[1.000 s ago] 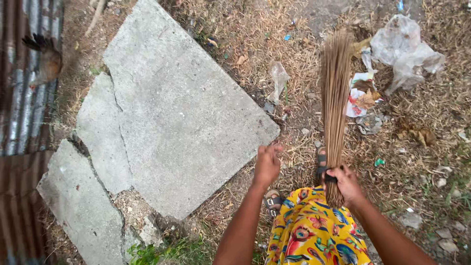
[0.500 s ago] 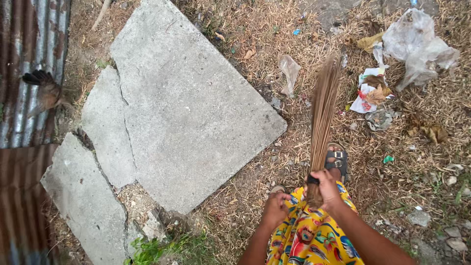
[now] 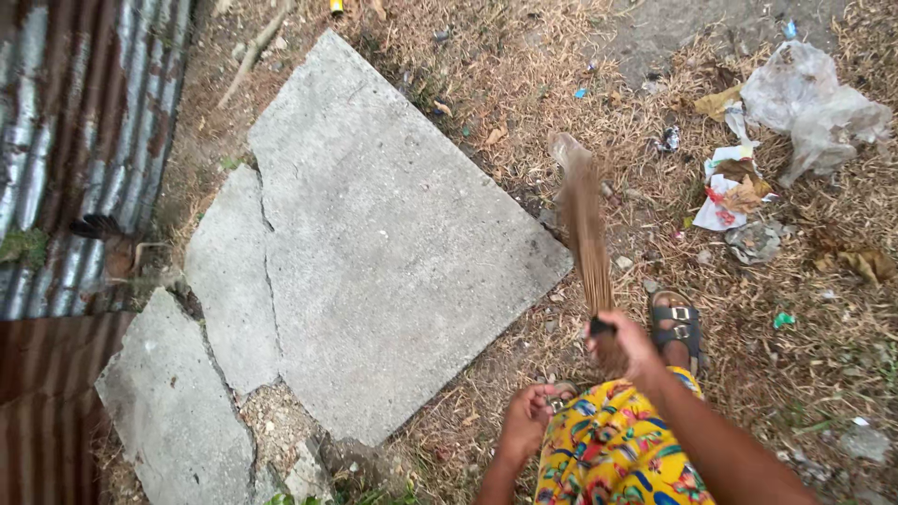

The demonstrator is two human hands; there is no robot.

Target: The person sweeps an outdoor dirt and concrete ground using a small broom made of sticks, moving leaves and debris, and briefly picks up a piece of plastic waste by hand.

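Dry, littered ground surrounds a cracked concrete slab (image 3: 374, 262). Beside its edge the straw broom (image 3: 585, 234) has swung left from the rubbish, gripped by the closed right hand (image 3: 629, 348); the left hand (image 3: 527, 419) has dropped away, loosely curled, holding nothing.

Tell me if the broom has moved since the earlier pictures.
Yes. The broom has swung left, away from the litter pile, toward the concrete slab, gripped by the right hand.

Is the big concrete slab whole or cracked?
Cracked: the concrete slab shows a dark crack on its left side, and separate broken pieces lie beside it.
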